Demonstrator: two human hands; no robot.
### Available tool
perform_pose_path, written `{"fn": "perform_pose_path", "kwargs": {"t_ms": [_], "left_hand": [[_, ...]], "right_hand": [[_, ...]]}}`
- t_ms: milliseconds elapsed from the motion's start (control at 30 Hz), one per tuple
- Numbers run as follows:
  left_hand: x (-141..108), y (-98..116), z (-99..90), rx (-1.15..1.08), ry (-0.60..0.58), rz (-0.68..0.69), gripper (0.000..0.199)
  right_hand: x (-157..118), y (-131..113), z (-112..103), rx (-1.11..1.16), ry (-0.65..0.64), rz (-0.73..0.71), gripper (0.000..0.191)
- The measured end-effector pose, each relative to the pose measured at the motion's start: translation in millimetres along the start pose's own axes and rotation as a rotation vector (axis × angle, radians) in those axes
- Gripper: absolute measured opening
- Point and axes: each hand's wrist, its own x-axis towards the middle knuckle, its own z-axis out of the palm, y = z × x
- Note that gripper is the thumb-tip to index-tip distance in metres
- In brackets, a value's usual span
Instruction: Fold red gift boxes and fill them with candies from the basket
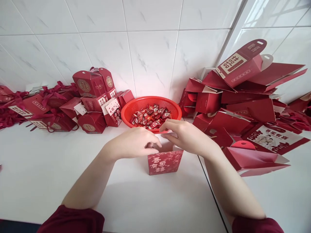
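Note:
A red patterned paper gift box [165,163] with white lettering stands upright on the white table, its top open. My left hand [136,142] is at the left of its opening, fingers curved, with a gap between thumb and forefinger. Across the opening, my right hand [187,134] hovers at the back right edge with thumb and fingers apart; some fingertips are hidden. Nothing shows held in either hand. Just behind the box sits a red plastic basket [125,113] with many small red-wrapped candies [152,116] in it.
Folded red gift boxes [92,97], some with ribbons, line the tiled wall at left. A loose pile of red cartons [250,110] spreads at right, with a pink-lined open carton [255,158] nearest my right forearm. A dark seam runs along the table [136,200].

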Motion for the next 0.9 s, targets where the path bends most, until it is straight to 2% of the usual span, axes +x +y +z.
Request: {"fn": "perform_pose_path", "kwargs": {"t_ms": [67, 167, 333, 400, 500, 567, 633, 700, 833, 900], "left_hand": [[0, 0, -0.2, -0.035, -0.042, -0.026, 0.016], [-1, 0, -1.6, -0.012, -0.033, -0.071, 0.016], [-6, -5, -5.4, 0.039, -0.007, -0.159, 0.029], [-9, -7, -6.8, 0.055, 0.002, -0.152, 0.032], [-11, -6, -7.1, 0.063, -0.022, -0.101, 0.029], [-9, -4, -5.5, 0.041, -0.051, -0.061, 0.021], [-7, -2, -2.7, 0.048, -0.053, -0.074, 0.011], [-4, -2, 0.5, 0.110, 0.018, -0.161, 0.019], [0, -1, 5.1, 0.249, 0.235, -0.301, 0.024], [2, -2, 6.4, 0.266, 0.220, -0.292, 0.021]], "right_hand": [[-1, 3, 0, -0.017, 0.000, 0.005, 0.010], [-1, 6, -1, 0.003, -0.002, 0.018, 0.009], [3, 8, 1, -0.055, 0.062, 0.022, 0.016], [3, 7, 2, -0.096, 0.007, 0.019, 0.021], [3, 5, 4, -0.136, -0.141, 0.076, 0.031], [2, 3, 5, -0.138, -0.257, 0.095, 0.038], [3, 1, 7, -0.139, -0.322, 0.060, 0.042], [5, -2, 7, -0.176, -0.309, 0.000, 0.043], [11, -7, 9, -0.339, -0.165, -0.081, 0.041], [13, -7, 12, -0.359, -0.132, -0.094, 0.038]]}}
